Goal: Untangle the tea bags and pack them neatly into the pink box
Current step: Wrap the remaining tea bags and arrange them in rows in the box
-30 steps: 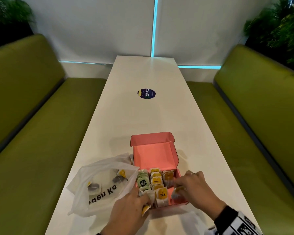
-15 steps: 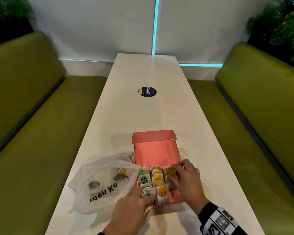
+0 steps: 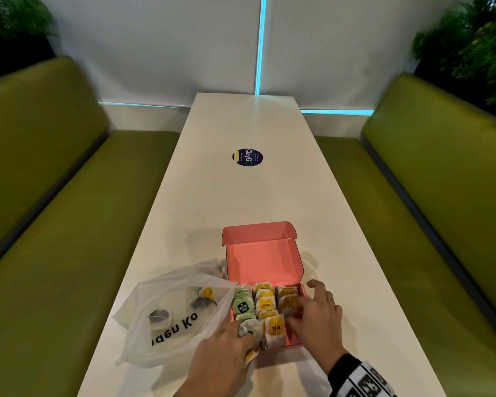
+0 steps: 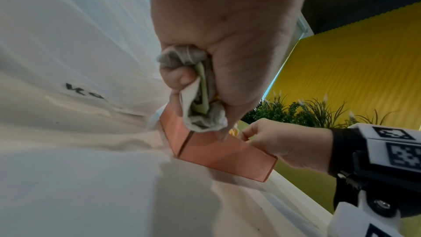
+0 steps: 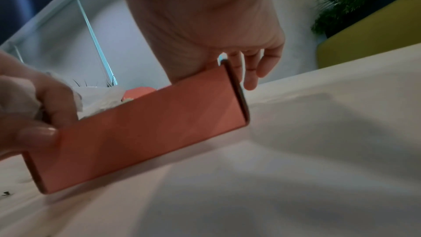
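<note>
The pink box (image 3: 269,262) stands open on the white table (image 3: 241,196), its lid tipped back. Inside are three rows of tea bags: green-tagged (image 3: 242,306) on the left, yellow-tagged (image 3: 265,305) in the middle, a shorter row (image 3: 286,299) on the right. My left hand (image 3: 238,338) grips a crumpled bunch of tea bags (image 4: 200,113) at the box's near left corner. My right hand (image 3: 297,315) reaches into the right row, thumb and forefinger pinching a tea bag there, its outer fingers spread over the right wall (image 5: 237,93).
A translucent plastic bag (image 3: 169,316) with printed letters lies left of the box against its wall, with a few tea bags inside. A round dark sticker (image 3: 247,157) is farther up the table. Green benches (image 3: 55,224) run along both long sides.
My right hand carried a tea bag from the box's near right corner up into the right row, then drew back a little. The left hand stayed at the near left corner.
</note>
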Available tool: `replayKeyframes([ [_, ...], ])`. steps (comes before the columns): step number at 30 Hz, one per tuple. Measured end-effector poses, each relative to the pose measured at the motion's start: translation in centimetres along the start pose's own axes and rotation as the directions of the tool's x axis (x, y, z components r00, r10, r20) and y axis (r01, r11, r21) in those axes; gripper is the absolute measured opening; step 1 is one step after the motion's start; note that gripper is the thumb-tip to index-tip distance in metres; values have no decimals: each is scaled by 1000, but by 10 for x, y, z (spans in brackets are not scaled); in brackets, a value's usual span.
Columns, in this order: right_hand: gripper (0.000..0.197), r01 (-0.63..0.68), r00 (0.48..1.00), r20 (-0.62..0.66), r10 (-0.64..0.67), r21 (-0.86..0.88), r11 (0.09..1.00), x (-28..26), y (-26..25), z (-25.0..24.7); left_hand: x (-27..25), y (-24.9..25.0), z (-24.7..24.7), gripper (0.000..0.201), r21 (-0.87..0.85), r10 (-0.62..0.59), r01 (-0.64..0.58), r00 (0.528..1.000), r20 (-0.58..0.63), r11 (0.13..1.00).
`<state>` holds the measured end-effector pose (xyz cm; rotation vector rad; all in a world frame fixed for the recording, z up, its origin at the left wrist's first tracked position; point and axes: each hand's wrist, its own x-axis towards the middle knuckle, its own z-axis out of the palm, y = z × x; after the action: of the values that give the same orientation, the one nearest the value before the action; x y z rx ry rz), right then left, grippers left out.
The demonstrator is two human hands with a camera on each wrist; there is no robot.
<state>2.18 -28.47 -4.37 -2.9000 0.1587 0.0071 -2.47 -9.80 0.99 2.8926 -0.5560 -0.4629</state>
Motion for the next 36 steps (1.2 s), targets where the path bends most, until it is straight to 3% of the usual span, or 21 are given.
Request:
replayKeyframes([
  [7, 17, -27, 999, -18, 28, 49, 998, -3, -5, -5, 0, 0, -1, 29, -11, 5, -5, 999, -36, 1000],
  [11, 11, 32, 993, -120, -3, 246, 969, -13, -5, -34, 0, 2, -6, 30, -296, -95, 59, 989, -110, 953],
  [12, 13, 101, 991, -117, -61, 371, 923, -17, -7, -43, 1, 2, -7, 29, -389, -122, 66, 985, -119, 919],
  [14, 23, 215, 964, -17, -266, 640, 738, -26, -15, -63, 3, 3, -10, 29, -556, -140, 53, 983, -116, 829],
  [16, 33, 286, 882, 47, -469, 736, 613, -35, -24, -76, 6, 4, -15, 27, -666, -110, 12, 988, -104, 746],
  [18, 33, 414, 818, 5, -575, 688, 595, -38, -29, -76, 8, 7, -23, 23, -726, -74, -27, 992, -107, 688],
  [20, 23, 453, 820, -31, -572, 646, 615, -35, -31, -73, 8, 8, -27, 24, -782, -72, -51, 990, -121, 621],
  [24, 12, 352, 876, -36, -480, 728, 588, -30, -37, -86, 7, 5, -27, 37, -896, -113, -20, 991, -78, 443],
  [29, 16, 168, 939, 28, -342, 830, 531, -24, -34, -102, 5, -3, -21, 48, -949, -135, -23, 988, -69, 314],
  [33, 9, 37, 958, 88, -273, 906, 421, -22, -35, -110, 2, -1, -27, 31, -998, -148, 33, 989, 26, 44],
  [36, 4, -23, 964, 121, -238, 926, 377, -23, -39, -114, 0, 5, -36, 25, -991, -114, 13, 993, 28, -130],
])
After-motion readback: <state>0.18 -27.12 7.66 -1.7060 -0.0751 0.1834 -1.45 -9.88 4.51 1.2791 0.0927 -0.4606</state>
